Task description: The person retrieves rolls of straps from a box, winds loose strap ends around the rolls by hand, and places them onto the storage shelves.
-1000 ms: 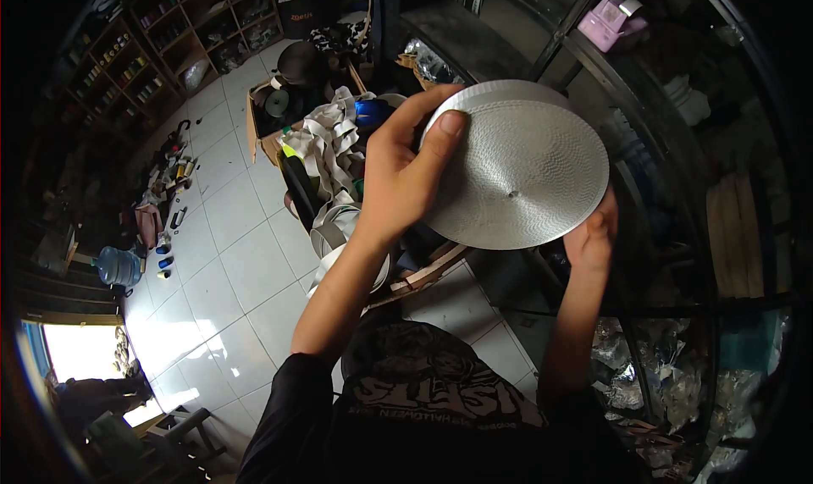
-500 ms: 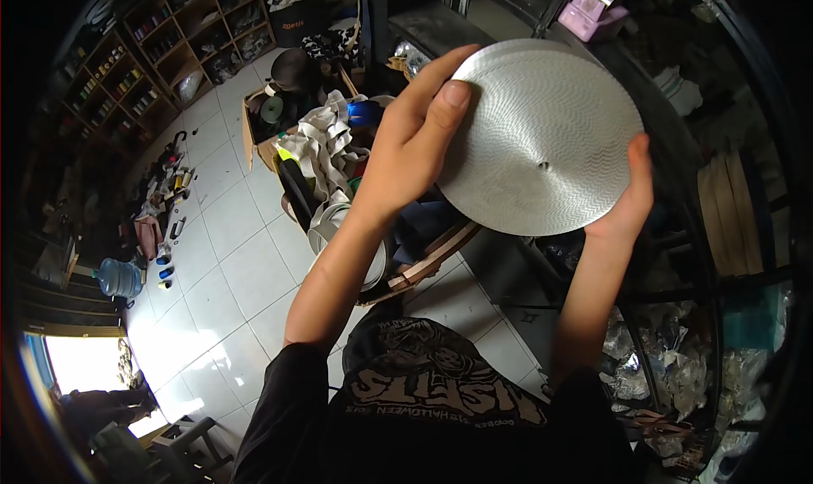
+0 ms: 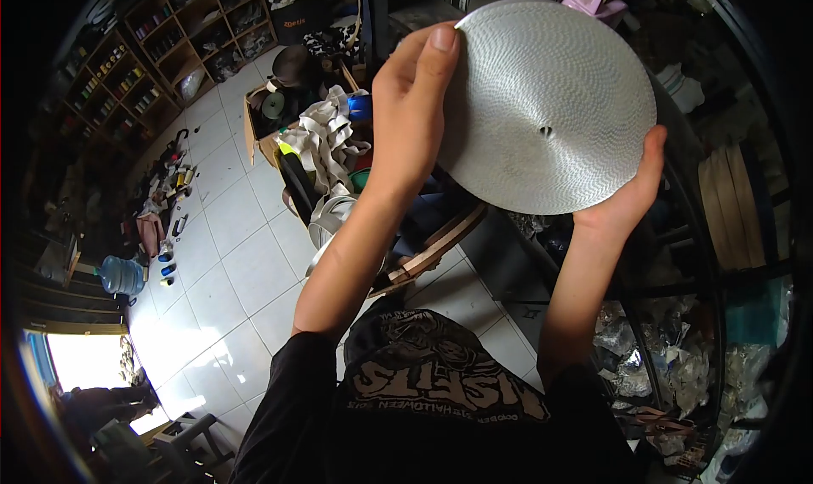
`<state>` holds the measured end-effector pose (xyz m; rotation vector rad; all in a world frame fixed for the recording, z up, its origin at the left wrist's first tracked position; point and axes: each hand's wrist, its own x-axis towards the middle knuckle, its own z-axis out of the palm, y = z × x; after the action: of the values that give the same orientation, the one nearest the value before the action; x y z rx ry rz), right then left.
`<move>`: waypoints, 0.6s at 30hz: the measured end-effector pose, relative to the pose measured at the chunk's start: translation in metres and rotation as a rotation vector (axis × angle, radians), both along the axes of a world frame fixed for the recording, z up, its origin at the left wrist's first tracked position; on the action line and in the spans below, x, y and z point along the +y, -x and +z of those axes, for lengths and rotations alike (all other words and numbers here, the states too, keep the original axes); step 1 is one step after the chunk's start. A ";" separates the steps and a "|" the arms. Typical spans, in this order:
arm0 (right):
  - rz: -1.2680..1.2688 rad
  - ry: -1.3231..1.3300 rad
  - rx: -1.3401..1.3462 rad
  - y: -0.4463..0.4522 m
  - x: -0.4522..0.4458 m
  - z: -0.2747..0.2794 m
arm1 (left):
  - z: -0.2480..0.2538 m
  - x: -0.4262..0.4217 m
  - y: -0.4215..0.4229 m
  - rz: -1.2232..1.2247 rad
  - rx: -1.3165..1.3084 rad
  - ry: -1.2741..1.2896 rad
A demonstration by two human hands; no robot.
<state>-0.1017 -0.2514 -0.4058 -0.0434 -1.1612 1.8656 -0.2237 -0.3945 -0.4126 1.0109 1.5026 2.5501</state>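
Observation:
A large, flat roll of white webbing (image 3: pixel 550 103), wound tight around a small centre hole, is held up before me between both hands. My left hand (image 3: pixel 415 103) grips its left edge, thumb along the near face and fingers behind, mostly hidden. From below and the right, my right hand (image 3: pixel 622 192) supports the rim, its thumb up along the right edge and its other fingers hidden behind the roll. Below my left forearm stands an open cardboard box (image 3: pixel 254 132) with crumpled off-white straps (image 3: pixel 326 132) and more rolled strap (image 3: pixel 332 221) in it.
Dark metal shelving (image 3: pixel 720 272) with plastic-wrapped goods (image 3: pixel 677 348) runs along my right. A pink tape dispenser (image 3: pixel 593 3) sits behind the roll. Thread spools fill a wooden rack (image 3: pixel 127 69) at the far left. Small items and a blue water jug (image 3: pixel 121 275) are on the tiled floor (image 3: pixel 246 238).
Both hands have raised the webbing roll slightly, and its face has tilted more towards me. My left thumb has shifted up to the roll's upper left edge.

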 end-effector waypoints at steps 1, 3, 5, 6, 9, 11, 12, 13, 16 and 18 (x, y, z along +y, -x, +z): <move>-0.039 -0.003 0.006 0.002 0.000 0.000 | -0.006 0.002 -0.003 0.014 -0.032 0.017; -0.159 0.016 0.027 0.008 -0.006 0.008 | -0.017 0.010 -0.011 0.031 -0.019 -0.020; -0.206 0.073 0.052 0.015 -0.011 0.008 | -0.027 0.027 -0.024 0.070 -0.015 -0.133; -0.218 0.076 0.068 0.016 -0.013 0.002 | -0.029 0.031 -0.031 0.174 0.006 -0.144; -0.213 0.129 0.091 0.021 -0.028 -0.022 | -0.028 0.027 -0.029 0.274 0.074 -0.202; 0.101 0.114 0.130 0.008 -0.025 -0.066 | -0.029 0.017 -0.028 0.283 0.096 -0.177; 0.256 0.104 0.157 0.008 -0.021 -0.090 | -0.030 0.018 -0.029 0.300 0.096 -0.187; 0.406 -0.060 0.035 0.014 -0.023 -0.114 | -0.030 0.019 -0.029 0.256 0.086 -0.210; 0.887 -0.376 -0.322 0.021 -0.070 -0.145 | -0.017 0.027 -0.023 0.257 0.006 -0.191; 0.978 -0.335 -0.443 0.036 -0.090 -0.184 | -0.001 0.025 -0.010 0.225 0.006 -0.164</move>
<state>-0.1374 -0.3411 -0.5903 0.3820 -2.0346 2.5252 -0.2136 -0.3694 -0.4131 0.9122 1.5096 2.8685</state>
